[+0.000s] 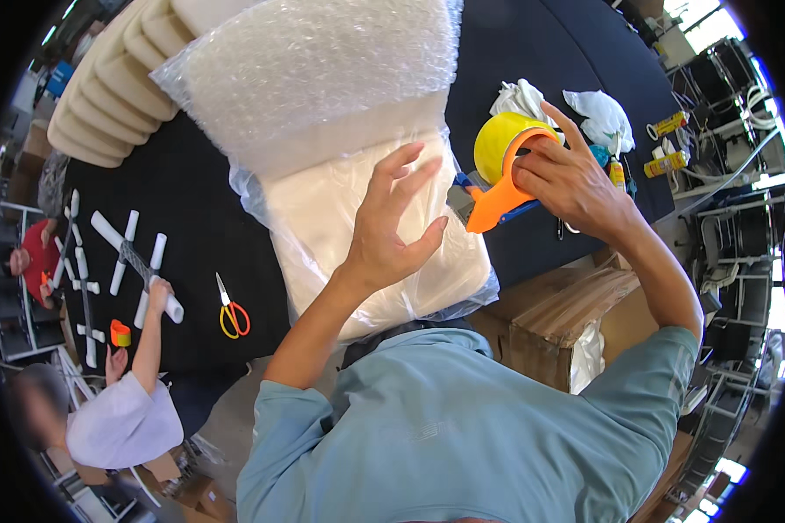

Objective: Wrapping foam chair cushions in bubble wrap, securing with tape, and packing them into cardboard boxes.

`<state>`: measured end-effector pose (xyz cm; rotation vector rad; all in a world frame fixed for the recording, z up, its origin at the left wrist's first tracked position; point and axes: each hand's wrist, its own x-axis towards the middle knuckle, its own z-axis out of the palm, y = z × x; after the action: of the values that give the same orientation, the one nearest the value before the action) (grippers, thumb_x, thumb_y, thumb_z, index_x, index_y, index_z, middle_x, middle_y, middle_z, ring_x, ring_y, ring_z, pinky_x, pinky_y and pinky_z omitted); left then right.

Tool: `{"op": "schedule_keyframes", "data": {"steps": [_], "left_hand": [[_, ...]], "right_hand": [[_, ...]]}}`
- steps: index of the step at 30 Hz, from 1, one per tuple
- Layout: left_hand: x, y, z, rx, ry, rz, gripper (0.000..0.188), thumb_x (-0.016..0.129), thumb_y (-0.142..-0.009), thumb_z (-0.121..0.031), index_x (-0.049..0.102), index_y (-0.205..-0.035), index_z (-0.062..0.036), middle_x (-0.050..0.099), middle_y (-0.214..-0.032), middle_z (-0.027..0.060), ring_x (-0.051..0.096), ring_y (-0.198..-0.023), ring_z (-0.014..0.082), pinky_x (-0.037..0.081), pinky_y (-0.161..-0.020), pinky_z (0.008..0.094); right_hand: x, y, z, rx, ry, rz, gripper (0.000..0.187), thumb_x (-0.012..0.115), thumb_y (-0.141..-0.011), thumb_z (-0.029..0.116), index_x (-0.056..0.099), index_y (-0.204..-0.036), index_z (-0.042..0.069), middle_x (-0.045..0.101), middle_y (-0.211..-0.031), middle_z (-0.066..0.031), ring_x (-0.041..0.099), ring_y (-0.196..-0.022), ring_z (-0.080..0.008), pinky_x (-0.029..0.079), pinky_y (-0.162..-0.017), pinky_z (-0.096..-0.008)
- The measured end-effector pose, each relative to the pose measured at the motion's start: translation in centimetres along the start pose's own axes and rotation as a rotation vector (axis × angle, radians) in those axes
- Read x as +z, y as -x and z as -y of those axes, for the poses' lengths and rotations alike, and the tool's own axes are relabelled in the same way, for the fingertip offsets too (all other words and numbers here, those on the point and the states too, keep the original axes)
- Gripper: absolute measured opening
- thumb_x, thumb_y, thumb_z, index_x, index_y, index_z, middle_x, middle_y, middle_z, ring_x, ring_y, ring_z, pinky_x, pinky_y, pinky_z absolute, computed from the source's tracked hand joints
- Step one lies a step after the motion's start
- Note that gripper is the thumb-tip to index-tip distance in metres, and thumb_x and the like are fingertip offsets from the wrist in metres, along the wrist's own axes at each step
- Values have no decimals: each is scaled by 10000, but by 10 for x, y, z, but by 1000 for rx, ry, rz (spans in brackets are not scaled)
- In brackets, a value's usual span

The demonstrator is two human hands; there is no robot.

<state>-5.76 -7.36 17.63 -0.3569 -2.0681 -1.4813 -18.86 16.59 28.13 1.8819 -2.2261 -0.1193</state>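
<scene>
The tape dispenser [495, 205], orange with a yellow tape roll [492, 146], is positioned at the right edge of the cushion [314, 222]. The right grip [567, 179] is closed around the dispenser, with the index finger extended. The left grip [397, 213] is released, its fingers spread and curved over the cushion; whether it makes contact cannot be determined. The cushion is cream and lies in clear plastic on the dark tabletop [545, 52]. Bubble wrap [314, 65] covers its far end. Scissors [228, 305] lie left of the cushion; stacked cushions [113, 100] are beyond it, to the left. A cardboard box [576, 318] is at its near right. Far left of it, a co-worker's hand [159, 293] touches crossed white tubes [135, 259].
</scene>
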Motion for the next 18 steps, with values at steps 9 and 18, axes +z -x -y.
{"op": "schedule_keyframes", "data": {"steps": [9,18], "left_hand": [[-42,32,24,-73,119,33,213,729,-816,-3,773,-1010,-80,652,-1290,104,560,-1270,272,435,-1075,411],[-98,76,80,-532,352,-283,80,678,-951,-58,696,-921,14,732,-877,65,686,-841,110,554,-814,274]], "right_hand": [[22,-37,38,-70,-112,124,192,714,-735,98,631,-908,101,666,-861,6,621,-1151,-201,216,-1209,-627],[86,-93,62,-137,-539,118,365,795,-832,354,649,-820,20,583,-653,-126,652,-765,-358,418,-1074,-586]]}}
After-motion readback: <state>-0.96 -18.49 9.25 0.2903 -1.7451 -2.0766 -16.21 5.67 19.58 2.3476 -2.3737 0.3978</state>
